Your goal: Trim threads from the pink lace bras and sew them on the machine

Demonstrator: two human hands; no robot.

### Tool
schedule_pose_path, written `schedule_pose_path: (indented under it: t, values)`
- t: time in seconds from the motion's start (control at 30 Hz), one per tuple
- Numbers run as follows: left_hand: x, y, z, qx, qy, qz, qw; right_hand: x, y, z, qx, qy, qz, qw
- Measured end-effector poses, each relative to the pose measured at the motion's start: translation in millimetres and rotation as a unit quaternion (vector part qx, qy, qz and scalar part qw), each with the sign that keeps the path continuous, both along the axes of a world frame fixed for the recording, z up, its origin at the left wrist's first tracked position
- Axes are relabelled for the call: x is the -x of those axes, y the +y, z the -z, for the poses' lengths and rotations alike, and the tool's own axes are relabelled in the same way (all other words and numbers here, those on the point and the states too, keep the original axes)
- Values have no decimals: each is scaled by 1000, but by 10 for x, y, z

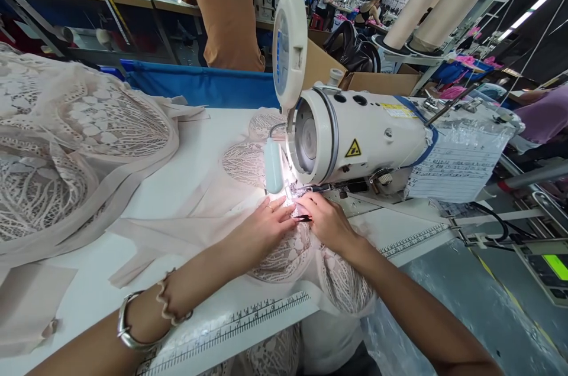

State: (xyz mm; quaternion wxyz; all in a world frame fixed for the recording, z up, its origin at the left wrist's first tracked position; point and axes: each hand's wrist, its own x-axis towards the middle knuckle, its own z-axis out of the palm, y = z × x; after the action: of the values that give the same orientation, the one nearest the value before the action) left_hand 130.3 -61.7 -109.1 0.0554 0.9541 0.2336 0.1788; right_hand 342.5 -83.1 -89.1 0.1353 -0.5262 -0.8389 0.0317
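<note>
Work table (208,145): white, flat; printed ruler strips along its near edge and beside the machine bed.
Sewing machine (364,139): white industrial head, warning sticker on its side, lamp lit over the needle area; a paper sheet hangs on its right end.
Stacked lace pieces (66,151): pale heap at the table's left, well apart from the hands.
Lace garment (284,252): pale pink lace with plain fabric bands, spread flat from the needle area toward the table's near edge, lying under both hands. Judged light, soft and limp; open lacework likely snags and stretches, so best held flat by the plain bands close to the needle.
Left hand (266,225): palm down, fingers extended and pressing the lace just left of the needle; ring on one finger, bracelet and hair tie at the wrist.
Right hand (326,219): flat on the lace just right of the needle, fingertips pinching a small dark tool (303,218); its kind cannot be told.
</note>
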Motion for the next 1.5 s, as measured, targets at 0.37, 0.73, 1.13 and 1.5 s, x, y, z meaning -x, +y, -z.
schedule_pose_path:
  t: [0.37,0.73,1.13,1.5]
  values:
    - [118,161,-244,51,-30,14,998,80,83,-38,-16,-31,14,999]
    - [6,-97,-226,-32,18,47,998,-83,-774,114,-80,-11,73,994]
    - [-19,-42,-211,-32,-38,61,997,-232,-145,-289,161,-130,-5,978]
    - [27,-35,-218,-51,15,23,998,-177,34,-285,146,-139,0,979]
